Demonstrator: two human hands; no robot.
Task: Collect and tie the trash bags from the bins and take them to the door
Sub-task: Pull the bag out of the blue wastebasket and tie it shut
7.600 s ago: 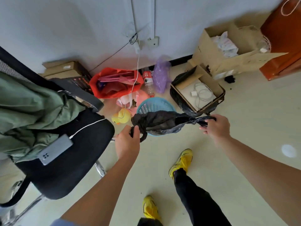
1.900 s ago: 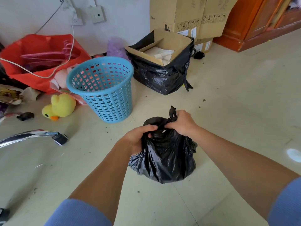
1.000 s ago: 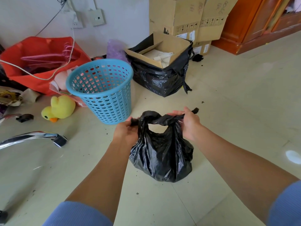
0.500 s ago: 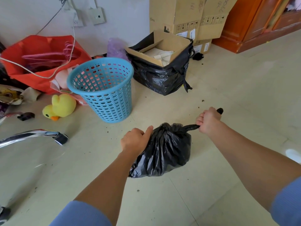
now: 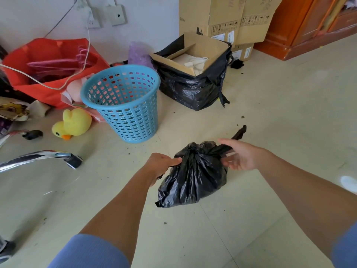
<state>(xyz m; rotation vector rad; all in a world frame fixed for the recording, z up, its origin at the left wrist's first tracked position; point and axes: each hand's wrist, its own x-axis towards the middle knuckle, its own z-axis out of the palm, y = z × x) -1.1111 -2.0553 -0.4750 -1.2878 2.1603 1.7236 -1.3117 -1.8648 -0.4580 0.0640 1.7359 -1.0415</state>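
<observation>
Pale cream floor tiles (image 5: 270, 113) spread out under everything, gritty with dark crumbs; a white wall (image 5: 154, 16) with sockets and trailing cables closes the far side, and no door shows from where I stand.

Between the two hands sits the small black plastic trash bag (image 5: 193, 176), gathered to a bunched neck (image 5: 195, 149) at its top; it lies straight ahead of the person, low down, and I cannot tell whether its base rests on the tiles or hangs just above them. Its two twisted tails run crosswise, one out to each hand, so the knot's line goes left to right. The left hand (image 5: 160, 165) touches the bag's left shoulder, fingers curled round that tail and gripping it. The right hand (image 5: 239, 155) is just beside the right shoulder, fingers straight and spread, palm turned toward the bag, grasping nothing; the right tail (image 5: 240, 132) pokes up free beyond it. By my reckoning the left hand alone has charge of the bag, and the right would have to close on the loose tail or the neck before any lift.

Beyond the left hand stands a blue perforated plastic bin (image 5: 123, 105), unlined; beyond the right, well apart, a cardboard box sunk in a larger black bag (image 5: 193, 88), seemingly not yet tied. Out past the left hand lie a yellow plush duck (image 5: 74, 122), a red fabric bag (image 5: 48, 60) and a chrome chair leg (image 5: 38, 157); far ahead of the right hand stand stacked brown cartons (image 5: 222, 16) and an orange wooden cabinet (image 5: 309, 26).
</observation>
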